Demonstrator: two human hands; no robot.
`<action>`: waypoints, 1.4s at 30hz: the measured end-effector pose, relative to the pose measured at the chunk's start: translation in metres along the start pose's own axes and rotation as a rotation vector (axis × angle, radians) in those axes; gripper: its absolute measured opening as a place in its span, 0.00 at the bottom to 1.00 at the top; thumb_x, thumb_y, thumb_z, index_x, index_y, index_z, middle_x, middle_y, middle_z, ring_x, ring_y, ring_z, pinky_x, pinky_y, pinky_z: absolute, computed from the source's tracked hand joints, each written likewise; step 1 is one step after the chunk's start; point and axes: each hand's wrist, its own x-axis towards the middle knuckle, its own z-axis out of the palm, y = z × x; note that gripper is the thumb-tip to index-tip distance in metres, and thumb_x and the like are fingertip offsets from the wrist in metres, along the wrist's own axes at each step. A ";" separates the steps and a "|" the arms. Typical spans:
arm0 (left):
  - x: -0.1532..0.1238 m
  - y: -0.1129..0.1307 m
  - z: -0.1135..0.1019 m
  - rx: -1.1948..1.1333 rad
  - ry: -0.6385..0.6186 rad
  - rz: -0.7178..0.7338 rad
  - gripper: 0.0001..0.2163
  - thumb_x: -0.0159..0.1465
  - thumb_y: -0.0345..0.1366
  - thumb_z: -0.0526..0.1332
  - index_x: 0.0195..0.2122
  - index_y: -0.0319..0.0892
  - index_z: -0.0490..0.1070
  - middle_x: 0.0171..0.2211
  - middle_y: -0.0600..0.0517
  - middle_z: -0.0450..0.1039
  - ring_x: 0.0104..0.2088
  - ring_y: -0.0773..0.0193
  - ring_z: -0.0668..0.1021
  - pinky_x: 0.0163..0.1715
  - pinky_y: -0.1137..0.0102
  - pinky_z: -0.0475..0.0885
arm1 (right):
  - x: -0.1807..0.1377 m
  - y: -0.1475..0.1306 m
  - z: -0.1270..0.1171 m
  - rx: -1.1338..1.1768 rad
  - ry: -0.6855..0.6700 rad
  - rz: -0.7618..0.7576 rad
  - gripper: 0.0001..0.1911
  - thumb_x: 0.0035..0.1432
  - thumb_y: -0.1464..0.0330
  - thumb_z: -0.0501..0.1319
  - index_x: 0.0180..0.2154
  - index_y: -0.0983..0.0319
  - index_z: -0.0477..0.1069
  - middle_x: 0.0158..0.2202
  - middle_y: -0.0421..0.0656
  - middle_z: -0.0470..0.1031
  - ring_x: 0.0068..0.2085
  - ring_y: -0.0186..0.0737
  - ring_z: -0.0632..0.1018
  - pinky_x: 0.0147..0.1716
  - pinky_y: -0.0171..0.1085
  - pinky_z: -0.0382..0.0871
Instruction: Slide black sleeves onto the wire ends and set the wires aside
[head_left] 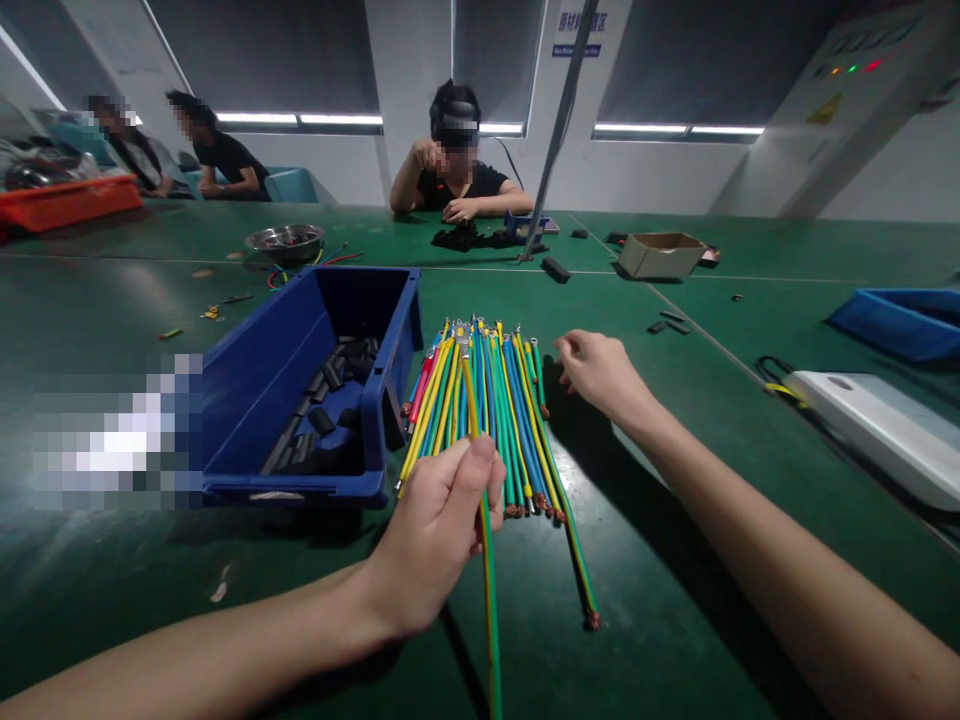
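Note:
My left hand [441,525] is closed round a yellow-green wire [489,600] that has a metal lug at its far end, held over a flat pile of coloured wires [495,420] on the green table. My right hand [600,372] hovers just right of the pile's far end with its fingers curled in a loose pinch; I cannot make out anything in it. A blue bin [255,400] holding several short black tube pieces [330,400] stands left of the pile.
A person sits across the table with hands near dark parts [469,238]. Two more people sit at the far left. A metal bowl [285,240], a cardboard box [660,254], a white device [885,425], another blue tray [900,320] and an orange tray [67,200] lie around.

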 end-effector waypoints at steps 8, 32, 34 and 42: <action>0.003 0.000 0.000 0.026 0.002 -0.027 0.29 0.68 0.66 0.58 0.26 0.44 0.64 0.20 0.58 0.61 0.17 0.71 0.59 0.12 0.76 0.54 | 0.026 0.099 -0.017 -0.208 0.318 0.223 0.23 0.69 0.58 0.64 0.60 0.60 0.71 0.62 0.52 0.72 0.57 0.50 0.77 0.55 0.55 0.75; 0.008 -0.004 -0.001 0.041 0.007 -0.132 0.29 0.69 0.65 0.57 0.26 0.44 0.64 0.20 0.57 0.63 0.15 0.73 0.58 0.11 0.76 0.53 | 0.084 0.192 -0.007 -0.218 -0.006 0.582 0.19 0.70 0.59 0.64 0.57 0.60 0.74 0.60 0.51 0.74 0.55 0.47 0.78 0.53 0.49 0.76; 0.009 -0.006 -0.001 0.028 -0.004 -0.149 0.29 0.68 0.66 0.57 0.27 0.44 0.64 0.20 0.58 0.63 0.15 0.73 0.58 0.11 0.76 0.53 | 0.082 0.191 -0.007 -0.200 0.013 0.608 0.19 0.70 0.59 0.64 0.57 0.60 0.74 0.60 0.52 0.74 0.55 0.47 0.78 0.53 0.48 0.76; 0.014 -0.006 -0.003 -0.053 -0.026 -0.204 0.27 0.68 0.66 0.55 0.29 0.45 0.61 0.18 0.61 0.60 0.15 0.74 0.59 0.12 0.79 0.56 | 0.078 0.134 -0.044 -0.060 0.110 0.406 0.13 0.71 0.60 0.63 0.53 0.56 0.76 0.58 0.51 0.75 0.55 0.45 0.79 0.50 0.43 0.77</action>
